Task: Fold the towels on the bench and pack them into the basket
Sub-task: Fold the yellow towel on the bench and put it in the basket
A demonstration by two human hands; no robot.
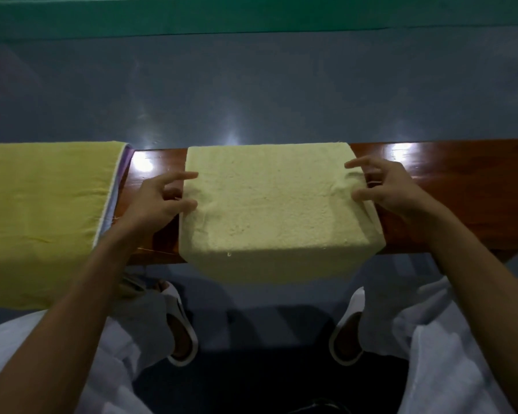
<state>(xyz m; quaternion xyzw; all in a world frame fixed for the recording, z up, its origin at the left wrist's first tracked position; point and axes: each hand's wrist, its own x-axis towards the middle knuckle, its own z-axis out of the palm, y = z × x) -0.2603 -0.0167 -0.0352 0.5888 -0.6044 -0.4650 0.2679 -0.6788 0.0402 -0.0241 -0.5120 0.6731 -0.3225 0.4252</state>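
Now we have the pale towel (266, 204) lying across the bench (461, 189), already folded into a thick pad, with its near part hanging over the front edge toward our knees. Our left hand (159, 201) pinches its left edge, thumb and forefinger on top and the other fingers curled at the side. Our right hand (392, 189) pinches the right edge, where the cloth puckers by the thumb. A second, yellower towel (42, 204) lies spread over the bench further left, just apart from the first. The basket is not in sight.

To do this fold well, we judge that both hands should take all the layers at once, not only the top one, and lift together so the edges stay matched. The cloth looks soft and thick and will likely sag in the middle. Keeping it taut between the hands and laying it down flat should avoid a crooked fold.
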